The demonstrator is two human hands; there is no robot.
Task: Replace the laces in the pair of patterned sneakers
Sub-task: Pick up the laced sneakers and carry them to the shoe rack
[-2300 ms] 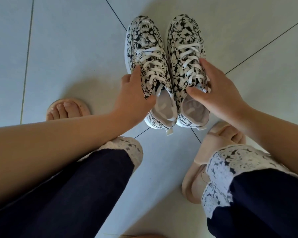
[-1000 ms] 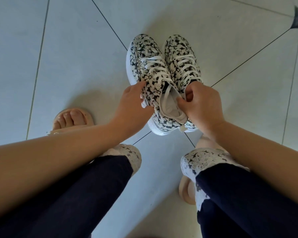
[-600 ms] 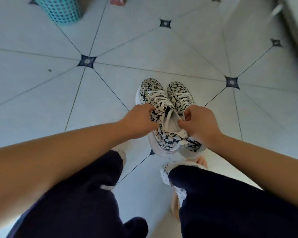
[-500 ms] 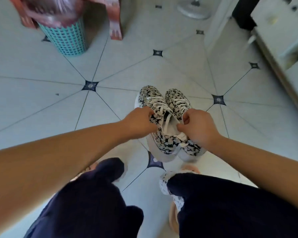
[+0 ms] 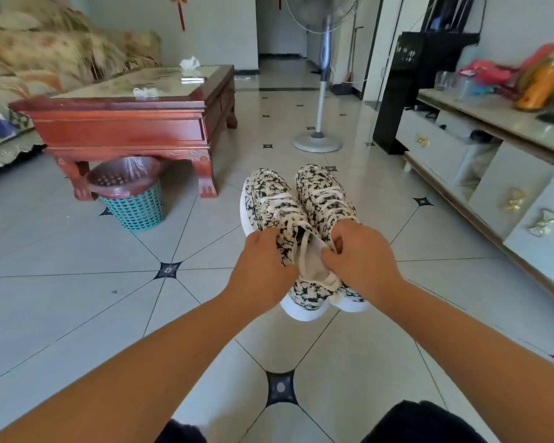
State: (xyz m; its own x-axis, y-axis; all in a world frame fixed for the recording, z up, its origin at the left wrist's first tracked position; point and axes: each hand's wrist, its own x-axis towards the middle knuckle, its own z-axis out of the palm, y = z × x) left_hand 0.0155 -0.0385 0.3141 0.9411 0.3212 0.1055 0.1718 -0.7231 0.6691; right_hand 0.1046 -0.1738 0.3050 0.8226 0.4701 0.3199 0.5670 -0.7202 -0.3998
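Note:
I hold a pair of black-and-white patterned sneakers side by side in the air above the tiled floor, toes pointing away. The left sneaker [image 5: 269,199] has white laces and a white sole. My left hand [image 5: 263,266] grips its outer side near the collar. The right sneaker [image 5: 323,193] lies against it. My right hand [image 5: 362,260] grips the collars where the two shoes meet, fingers curled over the right shoe's opening. The right shoe's heel is mostly hidden behind my hand.
A red wooden coffee table [image 5: 135,123] stands at the left, with a teal waste basket [image 5: 131,193] beneath its corner. A sofa [image 5: 29,55] is behind it. A standing fan [image 5: 320,91] stands ahead. A white TV cabinet [image 5: 493,167] runs along the right.
Both sneakers were lifted off the floor in my two hands. The view rose from looking down at my feet to looking across the room.

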